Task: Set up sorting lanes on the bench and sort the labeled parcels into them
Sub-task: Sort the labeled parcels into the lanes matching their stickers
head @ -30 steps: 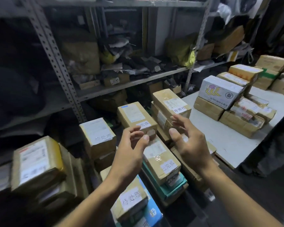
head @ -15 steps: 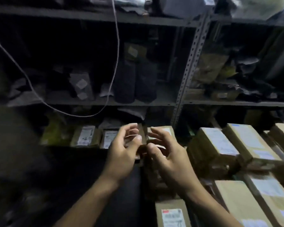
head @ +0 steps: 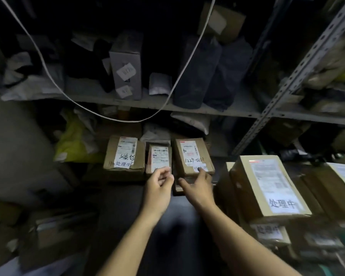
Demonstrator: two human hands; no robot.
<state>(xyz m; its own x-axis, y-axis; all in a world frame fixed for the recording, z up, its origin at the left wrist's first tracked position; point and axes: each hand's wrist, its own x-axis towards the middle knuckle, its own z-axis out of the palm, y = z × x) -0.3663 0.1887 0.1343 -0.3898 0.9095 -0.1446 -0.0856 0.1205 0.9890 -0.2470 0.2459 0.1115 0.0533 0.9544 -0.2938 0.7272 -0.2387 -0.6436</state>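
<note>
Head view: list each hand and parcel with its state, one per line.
Left hand: fingers loosely curled, at the middle parcel's near end.
Right hand: fingers extended, touching the right parcel's near edge.
Left parcel: flat, sealed, label up.
Middle parcel: flat, label up.
Right parcel: flat, label up.
Large parcel: stacked on another, label up.

Reaching with left hand (head: 160, 185) and right hand (head: 197, 184) toward three labelled cardboard parcels, middle (head: 158, 159) and right (head: 193, 155) nearest, beneath dim, cluttered metal shelving (head: 299, 72).
</note>
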